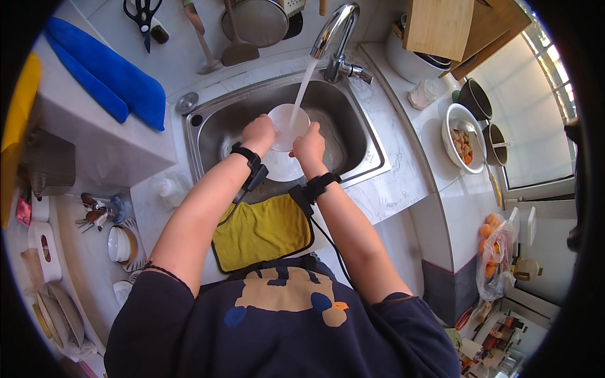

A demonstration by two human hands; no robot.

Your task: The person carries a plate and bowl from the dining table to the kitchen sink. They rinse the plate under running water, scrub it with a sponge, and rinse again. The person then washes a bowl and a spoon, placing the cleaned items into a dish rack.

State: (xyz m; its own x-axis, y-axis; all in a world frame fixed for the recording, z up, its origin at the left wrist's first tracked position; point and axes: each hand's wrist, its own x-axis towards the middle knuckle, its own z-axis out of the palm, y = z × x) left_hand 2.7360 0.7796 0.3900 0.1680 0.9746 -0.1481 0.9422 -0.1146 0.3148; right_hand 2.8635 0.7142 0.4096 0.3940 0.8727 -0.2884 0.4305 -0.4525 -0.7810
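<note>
Under the running stream of the tap [333, 42], I hold a white bowl [283, 113] over the sink. My left hand [260, 133] grips its left rim, with its fingertips hard to make out. At the opposite side, my right hand [309, 144] has its thumb up by the rim and its other fingers mostly hidden. Water falls into the bowl between both hands. Beneath it, a larger white round dish [285, 169] shows in the stainless steel sink [350, 111], partly covered by the bowl and my hands.
A yellow-green cloth [264, 234] lies at the counter's front edge. Left of the sink stand a drain strainer [187, 103] and a clear bottle [168, 186]. A blue cloth [108, 71] drapes a ledge. On the right, a white bowl of chopped food [463, 141] sits near dark pots [476, 99].
</note>
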